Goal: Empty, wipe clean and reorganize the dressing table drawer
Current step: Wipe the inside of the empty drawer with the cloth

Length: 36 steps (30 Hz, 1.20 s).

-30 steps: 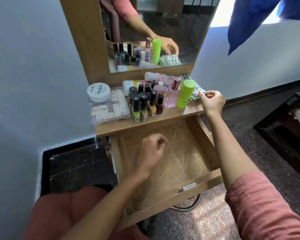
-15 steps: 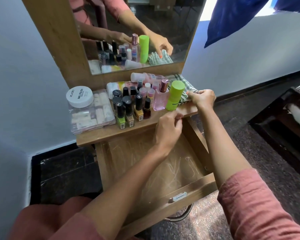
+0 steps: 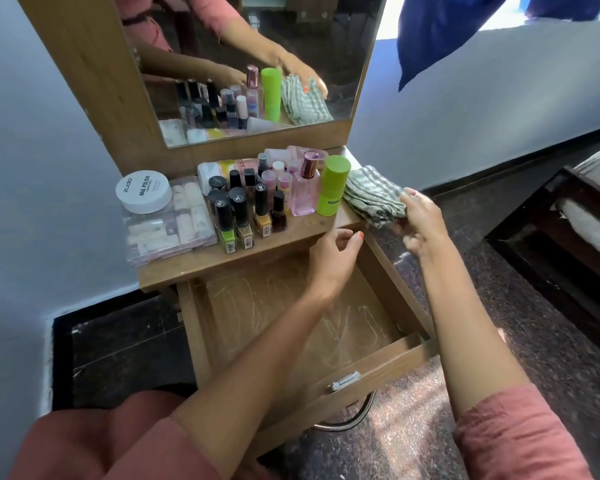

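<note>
Fingers: the right hand point(image 3: 421, 220) pinches the near edge of the cloth point(image 3: 371, 197) between thumb and curled fingers. The left hand point(image 3: 331, 259) hovers over the back right corner of the drawer point(image 3: 388, 365), fingers loosely apart, holding nothing.
Drawer: pulled out below the top point(image 3: 194, 265). We see nothing in it, only pale scrawls on its floor. Stiff wood, we judge, fit for a firm rub; the handle point(image 3: 345, 381) is the place to pull.
Box: a clear, flat box point(image 3: 168, 226) on the top's left, packed with pale pieces; a white tub point(image 3: 143, 191) sits on its lid.
Cloth: striped and folded at the top's right edge, just beside the green tube point(image 3: 332, 188). Soft and light, we reckon; a bunched fistful should wipe better than a corner pinch.
Bottles: polish bottles point(image 3: 243, 216), upright and close-packed between box and tube. Glass, we judge, and easily toppled; best lifted singly by the body.
</note>
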Available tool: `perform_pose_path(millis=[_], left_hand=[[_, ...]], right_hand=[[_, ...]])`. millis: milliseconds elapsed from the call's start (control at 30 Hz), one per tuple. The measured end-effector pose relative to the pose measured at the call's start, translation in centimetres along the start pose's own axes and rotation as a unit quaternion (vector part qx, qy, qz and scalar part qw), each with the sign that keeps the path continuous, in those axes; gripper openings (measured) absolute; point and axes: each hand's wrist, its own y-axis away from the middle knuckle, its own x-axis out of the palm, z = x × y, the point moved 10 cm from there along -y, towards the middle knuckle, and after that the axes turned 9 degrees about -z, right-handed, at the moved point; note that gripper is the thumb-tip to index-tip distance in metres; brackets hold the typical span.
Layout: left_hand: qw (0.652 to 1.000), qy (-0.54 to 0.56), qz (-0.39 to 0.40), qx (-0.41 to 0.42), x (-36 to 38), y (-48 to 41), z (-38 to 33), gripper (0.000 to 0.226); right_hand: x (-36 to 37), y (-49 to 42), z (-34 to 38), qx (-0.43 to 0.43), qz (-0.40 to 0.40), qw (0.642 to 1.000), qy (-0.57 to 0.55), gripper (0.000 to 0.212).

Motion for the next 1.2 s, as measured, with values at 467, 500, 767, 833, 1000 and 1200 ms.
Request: perform_pose_path(millis=[467,500,767,833,1000,1200], left_hand=[[0.923,0.308,0.091,-0.213,3.9,0.5,0.9,0.020],[0.916,0.326,0.089,-0.218,3.9,0.7,0.8,0.024],[0.924,0.317,0.080,-0.197,3.8,2.1,1.0,0.011],[0.940,0.282,0.071,-0.180,3.2,2.5,1.5,0.026],[0.962,0.217,0.055,-0.155,0.7,3.7,2.9,0.037],[0.978,0.131,0.027,-0.163,-2.3,4.5,6.2,0.038]], right_hand=[[-1.5,3.8,-2.5,0.053,-0.024,0.993,-0.102,0.023],[-1.8,4.1,-2.9,0.058,-0.026,0.991,-0.115,0.023],[-4.8,7.9,-4.8,0.095,-0.019,0.987,-0.127,0.021],[-5.0,9.0,-4.7,0.092,-0.008,0.989,-0.119,0.022],[-5.0,11.1,-4.3,0.010,0.021,1.000,-0.018,0.017],[-3.6,11.5,-5.4,-0.110,0.036,0.949,0.292,0.017]])
